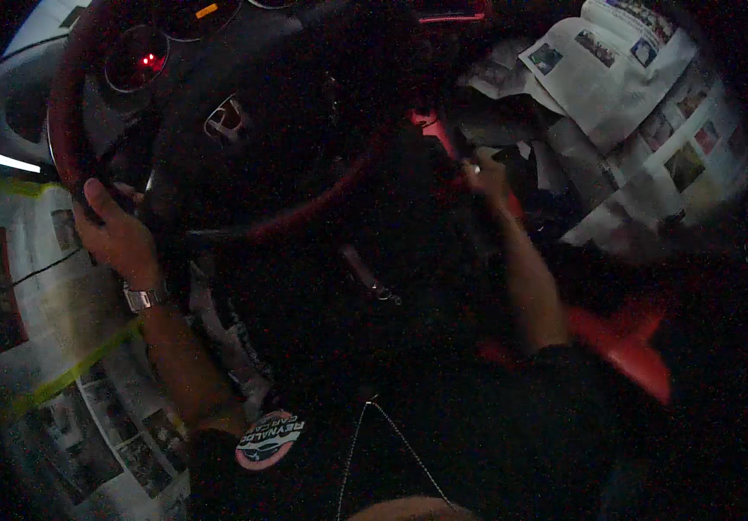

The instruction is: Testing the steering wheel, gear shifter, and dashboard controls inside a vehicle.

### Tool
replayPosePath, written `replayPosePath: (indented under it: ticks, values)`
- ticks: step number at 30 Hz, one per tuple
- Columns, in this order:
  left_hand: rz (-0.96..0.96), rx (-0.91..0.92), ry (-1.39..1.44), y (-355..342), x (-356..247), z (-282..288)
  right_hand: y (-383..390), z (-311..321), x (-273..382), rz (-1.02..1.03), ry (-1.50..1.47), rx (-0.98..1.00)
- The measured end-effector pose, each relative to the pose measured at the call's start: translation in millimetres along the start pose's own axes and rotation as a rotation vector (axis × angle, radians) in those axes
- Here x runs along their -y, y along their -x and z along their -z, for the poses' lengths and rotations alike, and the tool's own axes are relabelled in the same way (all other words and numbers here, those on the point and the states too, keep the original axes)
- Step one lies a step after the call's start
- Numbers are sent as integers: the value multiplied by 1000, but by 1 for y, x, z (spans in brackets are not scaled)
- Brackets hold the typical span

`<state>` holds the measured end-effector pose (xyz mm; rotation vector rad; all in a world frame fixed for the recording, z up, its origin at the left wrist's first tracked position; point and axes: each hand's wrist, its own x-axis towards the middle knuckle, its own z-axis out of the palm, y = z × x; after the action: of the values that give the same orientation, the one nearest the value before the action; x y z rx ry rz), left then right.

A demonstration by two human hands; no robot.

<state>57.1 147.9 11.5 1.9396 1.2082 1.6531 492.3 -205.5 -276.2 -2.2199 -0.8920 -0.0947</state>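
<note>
My left hand (122,233) is closed round the lower left of a dark red steering wheel (68,104), its thumb up along the rim. A metal-banded watch (144,298) is on that wrist. To the right of the wheel, my right hand (490,181) is closed over what looks like a gear lever (468,149) at the red-lit centre console (430,128). Its knob is mostly hidden by the fingers and the dark. A ring shows on one finger.
Printed newspaper sheets (608,78) cover the passenger side. More newspaper (61,295), held with yellow-green tape (79,369), lines the door at left. Gauges (137,59) glow faintly behind the wheel. A red seat edge (622,347) shows at right. Most of the cabin is very dark.
</note>
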Motion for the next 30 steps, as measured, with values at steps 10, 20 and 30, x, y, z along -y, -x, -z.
replayPosePath:
  ticks: [10, 20, 30]
  values:
    - [-100, -25, 67, -2, -24, -5, 77, 13, 35, 160, -33, -49]
    - [121, 130, 130, 34, -72, 6, 195, 29, 38, -113, -323, 308]
    - [140, 144, 359, 74, -71, 10, 188, 38, 17, -109, -253, -29]
